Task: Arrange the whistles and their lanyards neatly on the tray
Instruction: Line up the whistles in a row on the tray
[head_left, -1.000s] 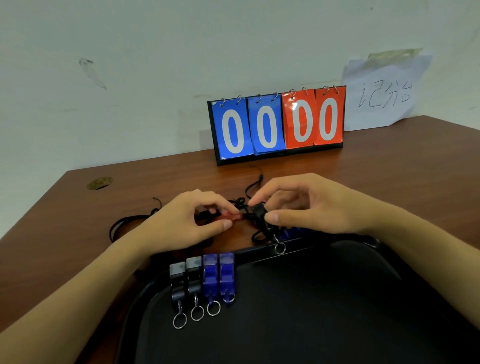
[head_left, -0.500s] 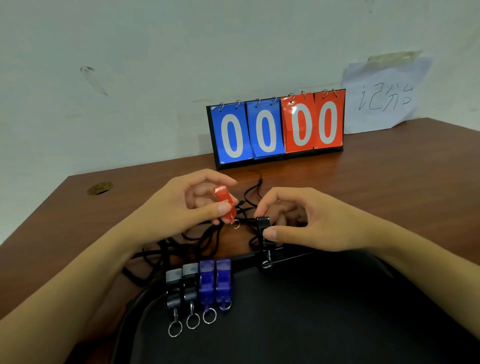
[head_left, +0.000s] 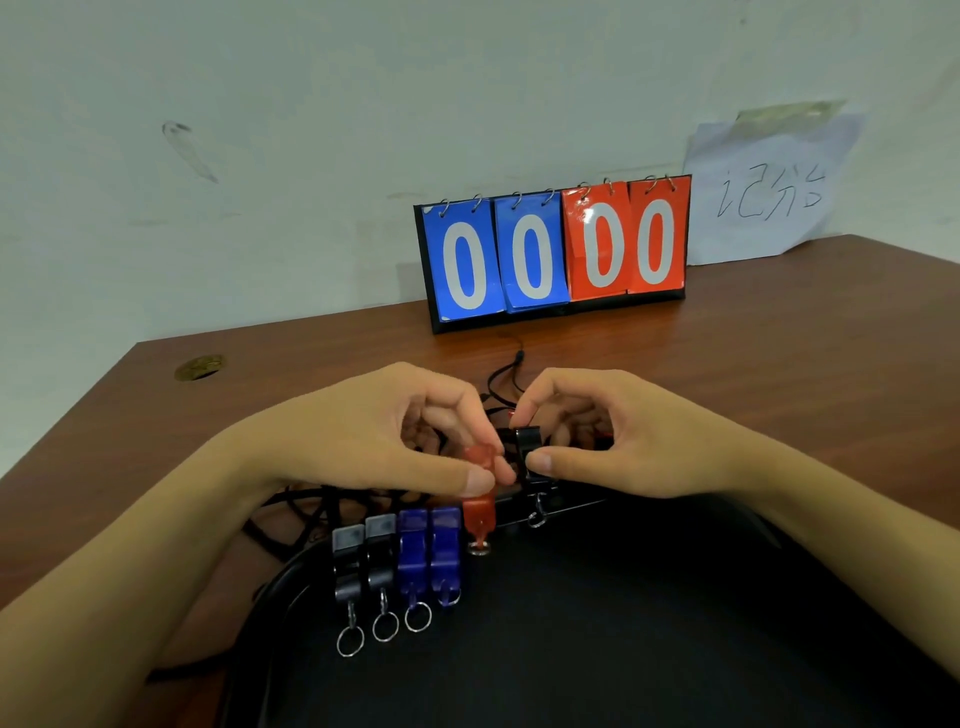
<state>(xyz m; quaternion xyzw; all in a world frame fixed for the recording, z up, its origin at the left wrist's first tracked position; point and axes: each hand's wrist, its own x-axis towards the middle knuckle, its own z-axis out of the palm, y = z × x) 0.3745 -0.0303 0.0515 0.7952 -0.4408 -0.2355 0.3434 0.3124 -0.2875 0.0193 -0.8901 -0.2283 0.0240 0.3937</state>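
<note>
I see the red whistle (head_left: 479, 506) pinched between thumb and curled fingers of my left hand (head_left: 395, 441), hanging upright with its small ring at the bottom, right at the back edge of the black tray (head_left: 649, 623) and just beside the blue pair. It is translucent red plastic, blocky at the top and tapering downward. My right hand (head_left: 618, 441) pinches a black whistle (head_left: 527, 449) the same way, thumb below and forefinger over the top – its metal clip dangles over the tray rim.

Four whistles lie in a tidy row on the tray's back left part: two black whistles with grey mouthpieces (head_left: 363, 561), then two blue whistles (head_left: 428, 551), glossy and faceted, side by side and touching. Steel split rings (head_left: 384, 626) trail from them toward me. The tray's surface looks matte and dark. Thin black lanyard cords (head_left: 306, 509) lie tangled on the brown wooden table (head_left: 805, 338) behind the tray and under my left wrist.

Half a second ago the red whistle was held higher, clear of the tray – now it has come down next to the blue ones, and both hands have drawn closer together. A flip scoreboard (head_left: 553, 252) reading 00 00 stands at the back.
</note>
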